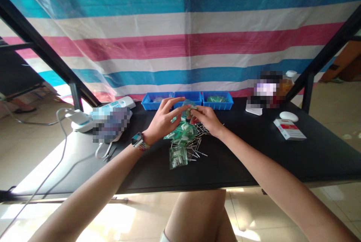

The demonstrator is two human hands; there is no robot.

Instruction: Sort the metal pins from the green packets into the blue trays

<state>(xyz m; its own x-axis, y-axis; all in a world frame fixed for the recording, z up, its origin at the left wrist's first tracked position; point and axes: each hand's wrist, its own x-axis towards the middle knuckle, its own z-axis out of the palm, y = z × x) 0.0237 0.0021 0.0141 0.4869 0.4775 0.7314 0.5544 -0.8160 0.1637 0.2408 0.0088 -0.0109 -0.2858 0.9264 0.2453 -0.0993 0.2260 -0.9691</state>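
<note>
My right hand [207,119] is closed in a pinch on a small clear plastic bag [189,107] over the middle of the table. Fingers outstretched and apart, my left hand [166,117] reaches to the bag from the left, with a fingertip at its edge. What the bag contains is too small to make out. Below the hands lies a pile of small green-tinted bags [184,132] with pale pieces inside. One filled bag [178,157] rests nearest me. Loose metal blind rivets [197,148] are scattered beside and under the pile.
Three blue bins stand behind my hands: a left bin [152,106], a middle bin [180,105] and a right bin [217,105] with green bags. A power strip [121,103] with cables is at left. A small box [289,129] and white oval object [288,116] lie right.
</note>
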